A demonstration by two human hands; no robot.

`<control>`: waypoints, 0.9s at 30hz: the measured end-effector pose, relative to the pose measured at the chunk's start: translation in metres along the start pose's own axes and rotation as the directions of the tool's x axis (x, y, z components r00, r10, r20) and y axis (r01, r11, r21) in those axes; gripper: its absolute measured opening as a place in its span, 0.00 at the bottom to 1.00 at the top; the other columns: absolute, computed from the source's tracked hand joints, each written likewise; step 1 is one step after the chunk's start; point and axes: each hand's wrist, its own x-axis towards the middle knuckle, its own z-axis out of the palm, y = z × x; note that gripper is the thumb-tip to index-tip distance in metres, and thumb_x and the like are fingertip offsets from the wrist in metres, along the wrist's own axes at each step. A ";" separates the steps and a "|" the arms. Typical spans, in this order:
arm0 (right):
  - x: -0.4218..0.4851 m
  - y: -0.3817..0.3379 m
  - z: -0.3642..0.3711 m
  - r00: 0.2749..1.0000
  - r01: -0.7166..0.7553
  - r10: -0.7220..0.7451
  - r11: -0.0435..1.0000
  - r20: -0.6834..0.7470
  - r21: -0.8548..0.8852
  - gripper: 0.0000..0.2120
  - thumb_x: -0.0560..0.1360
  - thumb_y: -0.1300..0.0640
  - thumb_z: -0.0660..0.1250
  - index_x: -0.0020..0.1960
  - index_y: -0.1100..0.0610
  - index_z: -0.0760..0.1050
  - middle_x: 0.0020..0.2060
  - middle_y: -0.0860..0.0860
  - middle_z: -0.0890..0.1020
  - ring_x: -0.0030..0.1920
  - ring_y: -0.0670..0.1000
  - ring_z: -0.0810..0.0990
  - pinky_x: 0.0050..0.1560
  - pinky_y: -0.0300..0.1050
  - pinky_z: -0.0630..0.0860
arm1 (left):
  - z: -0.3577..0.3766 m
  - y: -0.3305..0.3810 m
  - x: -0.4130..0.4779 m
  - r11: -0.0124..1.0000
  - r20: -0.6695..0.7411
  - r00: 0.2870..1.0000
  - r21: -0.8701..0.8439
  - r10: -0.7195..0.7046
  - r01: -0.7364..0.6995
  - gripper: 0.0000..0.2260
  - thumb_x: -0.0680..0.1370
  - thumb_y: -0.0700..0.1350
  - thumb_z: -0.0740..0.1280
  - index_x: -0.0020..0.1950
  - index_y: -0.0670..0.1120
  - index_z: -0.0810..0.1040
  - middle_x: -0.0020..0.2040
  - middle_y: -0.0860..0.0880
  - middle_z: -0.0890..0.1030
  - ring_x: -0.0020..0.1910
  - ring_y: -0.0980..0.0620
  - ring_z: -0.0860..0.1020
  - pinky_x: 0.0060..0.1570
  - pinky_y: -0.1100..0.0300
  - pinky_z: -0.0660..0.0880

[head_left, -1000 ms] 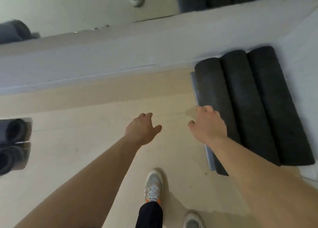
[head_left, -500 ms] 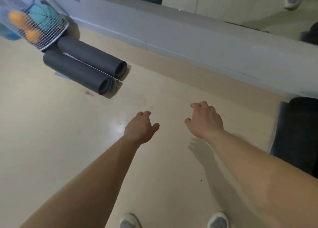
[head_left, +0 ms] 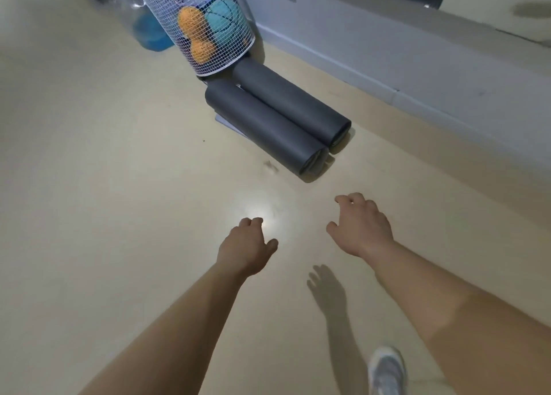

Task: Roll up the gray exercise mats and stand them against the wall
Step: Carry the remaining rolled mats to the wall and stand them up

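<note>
Two rolled gray exercise mats lie side by side on the beige floor ahead of me: the nearer roll (head_left: 262, 127) and the farther roll (head_left: 289, 100), which lies closer to the wall. Their open ends face toward me and to the right. My left hand (head_left: 246, 250) is held out over the floor with loosely curled fingers and holds nothing. My right hand (head_left: 362, 226) hovers beside it, fingers bent downward, also holding nothing. Both hands are well short of the rolls.
A white wire basket (head_left: 205, 27) with orange and teal balls stands at the far end of the rolls. A blue object (head_left: 149, 35) sits to the left of the basket. The pale wall base (head_left: 402, 63) runs along the right. My shoe (head_left: 386, 370) is at the bottom.
My view has swung left, away from the three rolls by the wall, and closer to the two rolls by the basket. Both hands stay out in front, holding nothing.
</note>
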 end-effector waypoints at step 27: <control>0.401 -0.161 0.037 0.844 -0.533 0.521 0.782 0.129 0.323 0.33 0.80 0.47 0.66 0.80 0.57 0.61 0.72 0.62 0.68 0.69 0.67 0.71 0.66 0.59 0.72 | -0.146 -0.109 0.506 0.941 0.218 0.930 0.103 0.296 -0.324 0.26 0.83 0.55 0.62 0.77 0.44 0.63 0.74 0.45 0.69 0.71 0.42 0.70 0.66 0.49 0.70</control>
